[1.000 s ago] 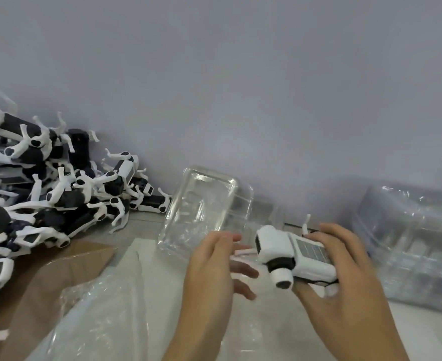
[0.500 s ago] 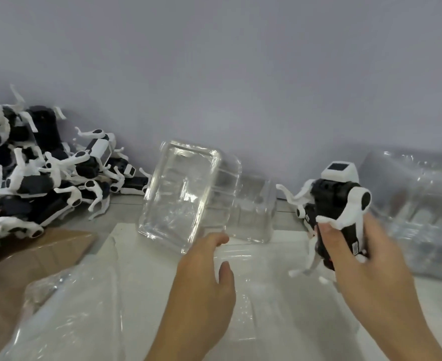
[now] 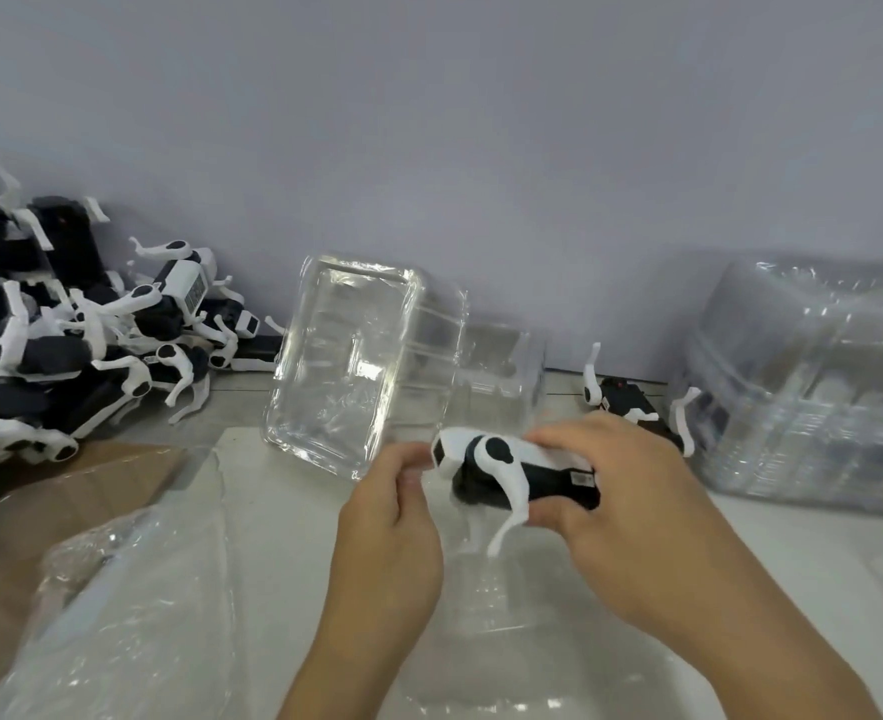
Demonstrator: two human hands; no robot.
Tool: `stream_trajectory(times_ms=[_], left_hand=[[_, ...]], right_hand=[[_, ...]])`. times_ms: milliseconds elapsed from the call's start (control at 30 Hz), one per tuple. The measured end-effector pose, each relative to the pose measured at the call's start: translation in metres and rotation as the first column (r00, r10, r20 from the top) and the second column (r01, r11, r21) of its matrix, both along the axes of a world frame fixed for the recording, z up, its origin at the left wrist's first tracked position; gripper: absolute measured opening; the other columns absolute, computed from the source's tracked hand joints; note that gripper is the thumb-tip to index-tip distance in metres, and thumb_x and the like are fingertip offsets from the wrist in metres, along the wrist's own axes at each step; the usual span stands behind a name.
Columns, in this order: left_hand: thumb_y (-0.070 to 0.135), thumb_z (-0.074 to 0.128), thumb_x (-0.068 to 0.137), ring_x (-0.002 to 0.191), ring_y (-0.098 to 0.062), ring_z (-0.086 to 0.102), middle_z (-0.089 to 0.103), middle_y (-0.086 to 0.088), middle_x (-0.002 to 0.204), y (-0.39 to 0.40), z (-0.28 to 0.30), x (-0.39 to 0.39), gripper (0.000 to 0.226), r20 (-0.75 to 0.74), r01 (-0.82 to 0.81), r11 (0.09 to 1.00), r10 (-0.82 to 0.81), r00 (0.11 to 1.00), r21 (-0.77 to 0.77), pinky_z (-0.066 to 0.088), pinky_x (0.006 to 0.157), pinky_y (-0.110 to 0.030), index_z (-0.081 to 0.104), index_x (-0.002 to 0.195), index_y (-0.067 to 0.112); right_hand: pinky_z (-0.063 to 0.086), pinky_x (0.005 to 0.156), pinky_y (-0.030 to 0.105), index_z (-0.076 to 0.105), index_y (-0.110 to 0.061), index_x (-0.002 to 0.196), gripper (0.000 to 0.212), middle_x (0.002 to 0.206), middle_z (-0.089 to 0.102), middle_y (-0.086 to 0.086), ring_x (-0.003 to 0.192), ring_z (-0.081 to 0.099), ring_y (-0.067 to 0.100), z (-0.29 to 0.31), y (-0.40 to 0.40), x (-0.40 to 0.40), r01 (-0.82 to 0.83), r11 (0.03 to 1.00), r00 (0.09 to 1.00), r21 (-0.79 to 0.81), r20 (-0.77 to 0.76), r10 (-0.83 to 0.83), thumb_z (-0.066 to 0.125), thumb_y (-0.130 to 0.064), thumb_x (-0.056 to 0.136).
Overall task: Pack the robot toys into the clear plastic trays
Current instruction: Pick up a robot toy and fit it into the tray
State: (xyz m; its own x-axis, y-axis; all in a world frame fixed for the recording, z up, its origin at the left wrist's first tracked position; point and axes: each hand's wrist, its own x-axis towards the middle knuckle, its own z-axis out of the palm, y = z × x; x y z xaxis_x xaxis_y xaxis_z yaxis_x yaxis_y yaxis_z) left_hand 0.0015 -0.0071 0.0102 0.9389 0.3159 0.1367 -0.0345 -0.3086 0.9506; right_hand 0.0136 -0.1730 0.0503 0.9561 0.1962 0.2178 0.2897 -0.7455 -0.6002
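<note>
Right now the right hand (image 3: pixel 631 517) has its grip clamped around the body of a black-and-white robot toy (image 3: pixel 507 472), which lies on its side just in front of the upright clear tray (image 3: pixel 345 356), one white leg pointing down toward the tabletop (image 3: pixel 818 553). The left hand (image 3: pixel 392 527) is just to the near left of that toy, its fingertips (image 3: pixel 410 459) pinched together at the toy's white head end; whether they actually grasp a part there is hard to tell through the blur. The upright clear tray leans back toward the grey wall (image 3: pixel 481 148), with a second clear tray (image 3: pixel 501 366) lying behind and to the right of it. Left of the upright tray, a pile of robot toys (image 3: pixel 75 335) is heaped against the wall. To the right of the tray, another robot toy (image 3: pixel 631 402) lies on the tabletop beyond the right hand, and further right stands a stack of clear trays (image 3: pixel 813 387). Nearer than the upright tray, crinkled plastic sheeting (image 3: pixel 132 615) covers the tabletop, with a piece of brown cardboard (image 3: pixel 65 501) to its left.
</note>
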Motion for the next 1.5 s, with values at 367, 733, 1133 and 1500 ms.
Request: stream_trajectory(times_ms=[367, 733, 1133, 1500], left_hand=[[0.033, 0.039, 0.102, 0.078, 0.015, 0.056, 0.066, 0.026, 0.086, -0.004, 0.005, -0.002, 0.030, -0.069, -0.051, 0.983, 0.039, 0.997, -0.176, 0.040, 0.065, -0.011, 0.066, 0.088, 0.034], [0.032, 0.047, 0.102, 0.062, 0.007, 0.053, 0.066, 0.004, 0.087, 0.000, -0.004, 0.003, 0.025, -0.102, -0.035, 0.994, 0.024, 0.995, -0.105, 0.040, 0.056, -0.006, 0.066, 0.088, 0.024], [0.025, 0.047, 0.103, 0.094, -0.001, 0.064, 0.071, 0.017, 0.094, 0.006, 0.001, 0.005, 0.028, -0.168, -0.084, 0.953, 0.036, 0.985, -0.291, 0.045, 0.076, -0.022, 0.073, 0.092, 0.031], [0.031, 0.044, 0.101, 0.073, 0.012, 0.056, 0.064, 0.023, 0.080, -0.002, 0.005, 0.004, 0.024, -0.199, -0.088, 0.954, 0.031, 0.980, -0.285, 0.037, 0.066, -0.020, 0.066, 0.090, 0.034]], right_hand=[[0.040, 0.095, 0.036, 0.066, -0.039, 0.111, 0.047, 0.102, 0.047, -0.023, 0.103, 0.044, 0.004, -0.004, 0.010, 0.000, -0.037, 0.999, 0.991, -0.031, 0.130, 0.041, 0.065, -0.001, 0.083], [0.012, 0.079, 0.027, 0.069, -0.046, 0.101, 0.065, 0.101, 0.059, -0.024, 0.093, 0.037, -0.002, 0.014, -0.001, -0.001, 0.029, 0.988, 0.974, -0.152, 0.228, 0.007, 0.070, 0.012, 0.070], [0.037, 0.105, 0.040, 0.070, -0.039, 0.113, 0.053, 0.102, 0.062, -0.026, 0.108, 0.052, 0.004, -0.015, 0.011, 0.002, -0.041, 0.994, 0.999, -0.103, -0.030, 0.038, 0.069, 0.002, 0.079], [0.033, 0.099, 0.041, 0.071, -0.044, 0.102, 0.050, 0.099, 0.062, -0.029, 0.100, 0.035, 0.005, -0.014, 0.010, 0.003, 0.003, 0.998, 1.000, -0.069, 0.026, -0.002, 0.074, -0.001, 0.077]])
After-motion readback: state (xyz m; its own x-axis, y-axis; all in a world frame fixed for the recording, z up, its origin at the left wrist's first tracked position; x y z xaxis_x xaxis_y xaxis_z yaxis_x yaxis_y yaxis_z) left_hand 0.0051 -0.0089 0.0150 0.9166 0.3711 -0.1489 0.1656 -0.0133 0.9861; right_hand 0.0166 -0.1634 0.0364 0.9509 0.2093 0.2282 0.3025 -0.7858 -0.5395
